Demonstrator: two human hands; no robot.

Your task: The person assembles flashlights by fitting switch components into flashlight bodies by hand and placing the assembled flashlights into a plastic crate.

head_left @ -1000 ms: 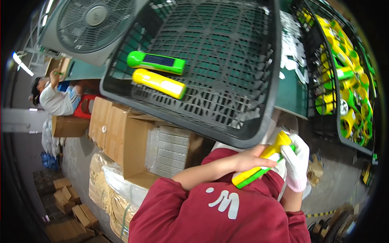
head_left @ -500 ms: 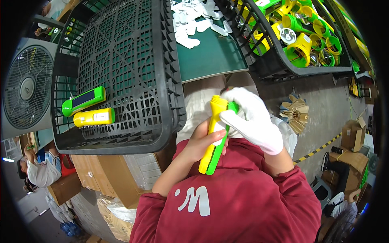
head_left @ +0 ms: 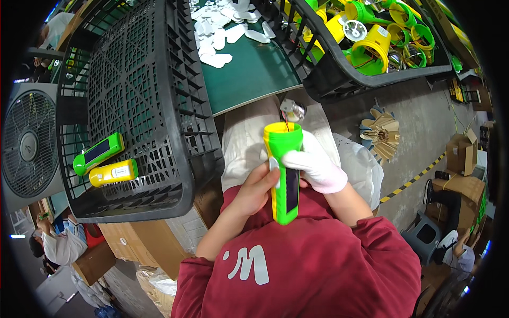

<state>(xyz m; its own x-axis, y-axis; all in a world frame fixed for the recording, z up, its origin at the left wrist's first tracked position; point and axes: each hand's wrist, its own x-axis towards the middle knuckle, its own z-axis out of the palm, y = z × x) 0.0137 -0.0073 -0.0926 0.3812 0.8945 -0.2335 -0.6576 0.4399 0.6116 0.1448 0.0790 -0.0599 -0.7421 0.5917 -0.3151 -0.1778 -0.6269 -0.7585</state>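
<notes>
In front of my chest I hold a green and yellow flashlight body (head_left: 289,183) upright, its round threaded mouth facing away from me. A dark solar panel shows on its green side. Out of the mouth run thin wires to a shiny lamp piece (head_left: 293,110) lying over my lap. My left hand (head_left: 257,188), bare at the thumb, is closed around the yellow side; something small and white shows by its thumb. White-gloved, my right hand (head_left: 321,167) grips the green side below the mouth.
A black crate (head_left: 183,159) on the left holds a green flashlight (head_left: 99,153) and a yellow flashlight (head_left: 114,172). White plastic pieces (head_left: 217,37) lie on the green tabletop (head_left: 254,74). Another black crate (head_left: 371,79) is full of flashlight parts. A fan (head_left: 29,146) stands far left.
The flashlight body has turned so its green side and panel face up, and the lamp piece now shows beyond its mouth. My right hand has moved down from the mouth end to the side.
</notes>
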